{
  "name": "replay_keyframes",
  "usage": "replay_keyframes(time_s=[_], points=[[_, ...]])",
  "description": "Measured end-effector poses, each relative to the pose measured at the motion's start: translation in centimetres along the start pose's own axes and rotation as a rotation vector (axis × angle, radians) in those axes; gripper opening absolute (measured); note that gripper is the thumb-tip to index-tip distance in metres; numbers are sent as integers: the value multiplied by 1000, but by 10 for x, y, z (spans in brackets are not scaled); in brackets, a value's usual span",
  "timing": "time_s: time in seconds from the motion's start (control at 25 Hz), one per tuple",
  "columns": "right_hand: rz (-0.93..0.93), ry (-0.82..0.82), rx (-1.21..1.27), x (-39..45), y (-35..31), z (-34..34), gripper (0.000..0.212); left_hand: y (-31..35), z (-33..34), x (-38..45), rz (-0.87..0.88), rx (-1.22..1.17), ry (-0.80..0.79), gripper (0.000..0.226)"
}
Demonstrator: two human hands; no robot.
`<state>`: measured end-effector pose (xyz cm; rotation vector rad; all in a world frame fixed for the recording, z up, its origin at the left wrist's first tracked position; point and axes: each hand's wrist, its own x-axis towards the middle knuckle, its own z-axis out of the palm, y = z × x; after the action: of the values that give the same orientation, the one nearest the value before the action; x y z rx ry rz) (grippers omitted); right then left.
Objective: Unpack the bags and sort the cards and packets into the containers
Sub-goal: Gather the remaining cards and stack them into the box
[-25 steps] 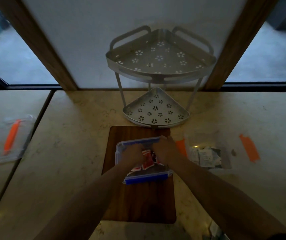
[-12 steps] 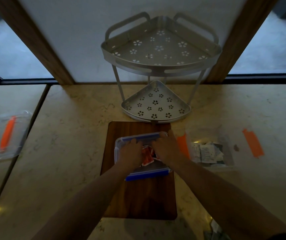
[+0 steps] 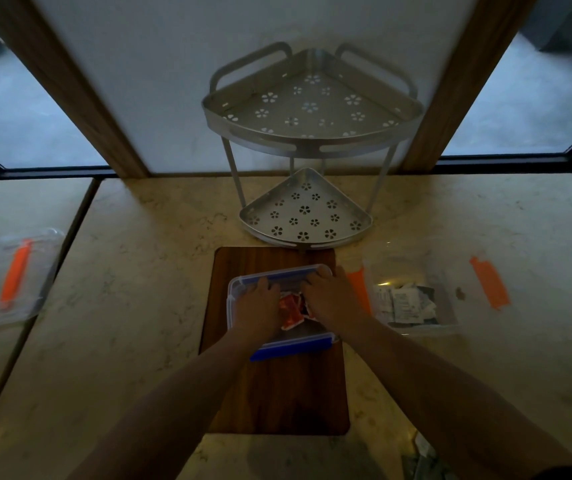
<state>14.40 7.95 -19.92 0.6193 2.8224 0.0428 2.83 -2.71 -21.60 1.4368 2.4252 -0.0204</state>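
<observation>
Pale marbled stone tabletop (image 3: 132, 306), dimly lit, set against a white wall panel between two wood-framed windows. Centre: a dark brown rectangular wooden board (image 3: 277, 393) carrying a clear plastic rectangular container with blue clip latches (image 3: 289, 346). Red-backed playing cards (image 3: 291, 308) lie loose inside the container. Both hands press palm-down on the container: the left hand (image 3: 257, 306) over its left part, the right hand (image 3: 329, 299) over its right part, fingertips of both near the far blue latch. Whether the hands rest on a lid or grasp any card cannot be told. Behind the board stands a grey two-tier metal corner rack with flower-shaped perforations (image 3: 307, 216). Right of the board: a second clear plastic container with orange latches (image 3: 412, 296) holding white and dark packets (image 3: 404, 303). On the adjoining surface at far left: a clear lid with an orange latch (image 3: 18, 275).
</observation>
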Motion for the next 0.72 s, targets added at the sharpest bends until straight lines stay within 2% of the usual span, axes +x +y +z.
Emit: replay_keyframes(time_s=[0.2,0.36,0.52,0.72], points=[[14,57,127,-16,0,-11,40,0,-18,-15,-5,26,38,46],[69,136,167,-38,-3,-30,54,-1,-45,-36,3,-39,63,55],[102,241,175,-70,-6,-53,64,-9,-60,-57,80,-145,139,63],[209,273,123,-104,-8,-59,72,-9,-73,-89,142,-64,266,76]])
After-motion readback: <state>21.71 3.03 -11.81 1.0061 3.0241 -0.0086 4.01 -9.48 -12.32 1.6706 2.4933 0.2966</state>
